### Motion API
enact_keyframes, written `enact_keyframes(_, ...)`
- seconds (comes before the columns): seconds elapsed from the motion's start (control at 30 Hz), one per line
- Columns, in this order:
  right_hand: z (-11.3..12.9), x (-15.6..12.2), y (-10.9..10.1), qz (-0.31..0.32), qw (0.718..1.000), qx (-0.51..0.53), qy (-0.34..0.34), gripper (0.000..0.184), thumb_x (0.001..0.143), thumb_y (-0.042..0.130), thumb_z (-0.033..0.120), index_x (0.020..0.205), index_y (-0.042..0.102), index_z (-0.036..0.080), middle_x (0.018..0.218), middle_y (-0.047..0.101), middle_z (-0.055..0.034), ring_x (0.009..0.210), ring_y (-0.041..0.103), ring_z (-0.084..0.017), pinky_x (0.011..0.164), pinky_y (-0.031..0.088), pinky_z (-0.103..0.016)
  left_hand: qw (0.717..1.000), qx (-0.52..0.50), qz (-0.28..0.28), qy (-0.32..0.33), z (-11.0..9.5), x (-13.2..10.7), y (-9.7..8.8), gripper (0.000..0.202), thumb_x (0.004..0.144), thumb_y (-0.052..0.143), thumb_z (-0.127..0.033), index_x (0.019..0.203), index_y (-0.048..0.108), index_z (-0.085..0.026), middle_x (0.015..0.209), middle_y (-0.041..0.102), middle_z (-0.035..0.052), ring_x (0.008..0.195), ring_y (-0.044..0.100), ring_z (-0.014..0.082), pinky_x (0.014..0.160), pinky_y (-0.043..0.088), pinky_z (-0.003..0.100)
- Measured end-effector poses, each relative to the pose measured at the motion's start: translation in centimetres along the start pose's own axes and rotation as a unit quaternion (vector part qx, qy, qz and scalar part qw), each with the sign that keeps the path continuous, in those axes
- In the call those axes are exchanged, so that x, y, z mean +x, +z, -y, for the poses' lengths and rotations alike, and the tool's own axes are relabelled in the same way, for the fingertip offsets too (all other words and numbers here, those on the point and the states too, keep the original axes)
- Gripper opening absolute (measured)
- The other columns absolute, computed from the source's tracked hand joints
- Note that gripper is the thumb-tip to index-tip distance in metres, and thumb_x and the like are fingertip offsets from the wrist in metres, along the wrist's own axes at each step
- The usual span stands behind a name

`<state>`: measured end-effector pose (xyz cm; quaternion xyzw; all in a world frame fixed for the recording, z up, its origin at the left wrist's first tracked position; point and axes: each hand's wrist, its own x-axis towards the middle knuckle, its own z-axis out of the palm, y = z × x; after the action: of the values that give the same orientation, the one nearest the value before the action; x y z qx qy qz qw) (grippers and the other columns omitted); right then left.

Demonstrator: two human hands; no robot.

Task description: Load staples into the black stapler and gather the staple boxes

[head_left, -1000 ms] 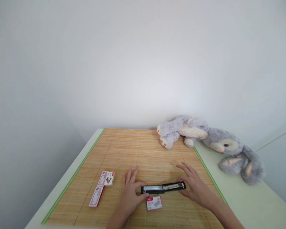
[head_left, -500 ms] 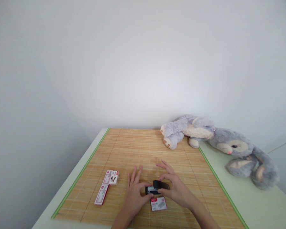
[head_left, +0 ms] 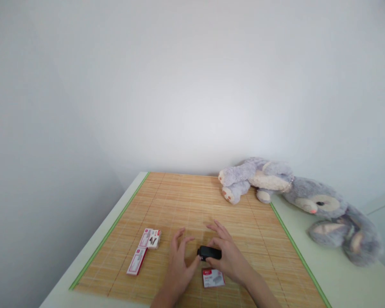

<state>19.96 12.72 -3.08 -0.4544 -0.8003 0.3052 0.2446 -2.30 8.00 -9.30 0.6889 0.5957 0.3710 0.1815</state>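
Note:
A black stapler (head_left: 209, 253) lies on the bamboo mat with its top arm down. My right hand (head_left: 228, 256) grips its right end between thumb and fingers, covering that part. At the stapler's left end is my left hand (head_left: 181, 266), its fingers spread and the thumb tip close to the stapler; whether it touches I cannot tell. Just below the stapler lies a small white and red box of staples (head_left: 213, 278), flat on the mat.
Two white and pink boxes (head_left: 137, 261) and a small white box with a stapler picture (head_left: 154, 239) lie together at the left of the bamboo mat (head_left: 186, 201). A grey plush rabbit (head_left: 321, 201) is stretched along the table's back right, by the wall.
The stapler's raised top arm has come down over its base under my right hand. My left hand has loosened and drawn slightly away from the stapler. The view has shifted a little.

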Motion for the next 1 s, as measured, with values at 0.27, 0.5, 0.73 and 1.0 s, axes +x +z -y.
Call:
enact_keyframes(0.27, -3.2, 0.1, 0.7, -0.078, 0.995, -0.054, 0.023, 0.017, 0.074, 0.072, 0.022, 0.09, 0.066, 0.023, 0.157, 0.05, -0.0087, 0.158, 0.022, -0.032, 0.127, 0.025, -0.054, 0.956, 0.016, 0.248, 0.156, -4.5, -1.8, 0.1, 0.066, 0.07, 0.066, -0.015, 0.133, 0.062, -0.036, 0.142, 0.056, 0.006, 0.123, 0.057, 0.0294, 0.104, 0.05, 0.043)
enact_keyframes(0.5, -3.5, -1.0, 0.4, -0.125, 0.984, -0.084, 0.095, 0.022, 0.081, 0.07, 0.028, 0.102, 0.072, 0.025, 0.135, 0.061, -0.0106, 0.14, 0.046, -0.034, 0.116, 0.038, -0.051, 0.977, 0.037, 0.21, -0.014, -5.0, -0.2, 0.3, 0.049, 0.076, 0.056, -0.015, 0.123, 0.062, -0.028, 0.132, 0.056, 0.0085, 0.123, 0.056, 0.0267, 0.107, 0.046, 0.04)
enact_keyframes(0.73, -3.6, -4.2, -0.3, -0.075, 0.984, -0.042, 0.156, 0.024, 0.09, 0.066, 0.044, 0.103, 0.074, 0.025, 0.091, 0.068, -0.0039, 0.082, 0.065, -0.024, 0.074, 0.05, -0.035, 0.958, -0.042, 0.265, -0.097, -2.0, -0.2, -2.5, 0.088, 0.063, 0.082, -0.033, 0.145, 0.049, -0.031, 0.161, 0.032, 0.0079, 0.139, 0.049, 0.0294, 0.117, 0.042, 0.038)
enact_keyframes(1.0, -2.4, -7.1, 1.7, 0.007, 0.974, 0.177, 0.141, 0.074, 0.069, 0.072, 0.022, 0.142, 0.058, 0.024, 0.098, 0.069, -0.0019, 0.088, 0.065, -0.024, 0.077, 0.051, -0.032, 0.959, -0.059, 0.271, -0.05, -2.3, 0.6, -3.4, 0.074, 0.065, 0.07, -0.02, 0.136, 0.057, -0.032, 0.139, 0.055, 0.0031, 0.123, 0.059, 0.0237, 0.108, 0.046, 0.032)
